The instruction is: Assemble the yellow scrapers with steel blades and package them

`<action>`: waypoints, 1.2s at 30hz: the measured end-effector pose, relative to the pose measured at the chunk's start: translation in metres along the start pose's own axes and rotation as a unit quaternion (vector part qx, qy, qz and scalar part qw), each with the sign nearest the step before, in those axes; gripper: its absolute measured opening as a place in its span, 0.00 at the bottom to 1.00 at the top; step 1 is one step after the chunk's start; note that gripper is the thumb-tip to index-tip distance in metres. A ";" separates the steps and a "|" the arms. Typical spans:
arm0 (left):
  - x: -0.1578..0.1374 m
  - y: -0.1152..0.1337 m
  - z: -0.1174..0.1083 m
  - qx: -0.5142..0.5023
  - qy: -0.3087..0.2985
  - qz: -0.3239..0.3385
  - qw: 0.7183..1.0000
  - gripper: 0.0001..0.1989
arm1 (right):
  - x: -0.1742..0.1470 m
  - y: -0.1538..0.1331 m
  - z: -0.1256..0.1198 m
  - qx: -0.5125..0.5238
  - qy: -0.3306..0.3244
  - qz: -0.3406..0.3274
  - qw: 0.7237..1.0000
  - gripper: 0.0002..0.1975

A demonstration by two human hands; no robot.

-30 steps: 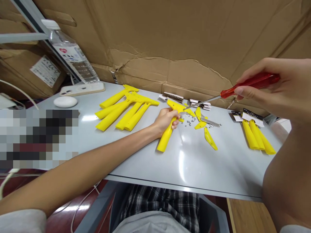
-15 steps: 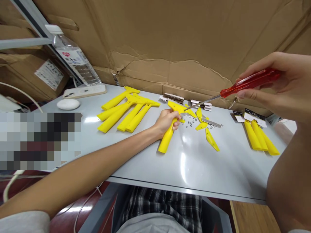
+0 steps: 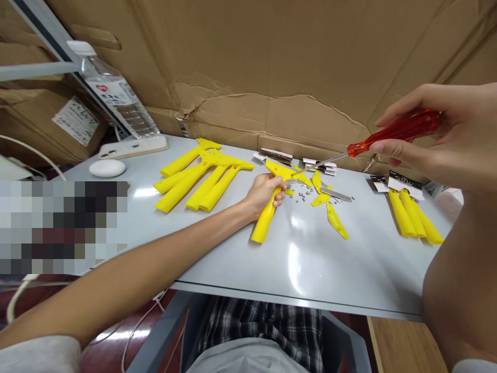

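My left hand is closed round the neck of a yellow T-shaped scraper handle, its wide head pointing away from me. In my right hand is a screwdriver with a clear red grip. The shaft slants down left, and its tip meets the scraper's head; a screw under the tip is too small to make out. Right beside the head lie scattered small screws, flat metal blades and several loose yellow cover pieces.
Several yellow scrapers lie at left on the grey table. More yellow scrapers with black-and-white cards are at right. Folded cards lie against the cardboard behind. A bottle, phone and white mouse stand back left.
The view has shifted slightly. Both hands keep their holds, and the screwdriver tip stays at the scraper's head; the red grip seems turned a little.
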State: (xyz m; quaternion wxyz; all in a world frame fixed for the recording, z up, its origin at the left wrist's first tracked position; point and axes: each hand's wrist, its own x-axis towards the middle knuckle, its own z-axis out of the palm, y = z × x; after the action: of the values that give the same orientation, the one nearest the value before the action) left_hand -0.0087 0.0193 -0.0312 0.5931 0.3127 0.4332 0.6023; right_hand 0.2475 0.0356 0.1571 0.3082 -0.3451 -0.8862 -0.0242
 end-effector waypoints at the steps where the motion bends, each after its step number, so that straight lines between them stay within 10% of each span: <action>1: 0.000 0.000 0.000 0.001 0.001 -0.001 1.000 0.05 | 0.000 0.000 0.000 -0.004 0.001 0.001 1.000 0.14; 36: 0.003 -0.002 -0.001 -0.012 0.004 -0.010 1.000 0.06 | 0.004 -0.006 0.012 0.057 0.019 0.027 0.998 0.12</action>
State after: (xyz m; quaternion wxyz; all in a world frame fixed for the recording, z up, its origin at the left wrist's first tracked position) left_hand -0.0087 0.0217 -0.0334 0.6005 0.2990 0.4319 0.6029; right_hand 0.2351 0.0370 0.1502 0.3449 -0.3505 -0.8703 0.0283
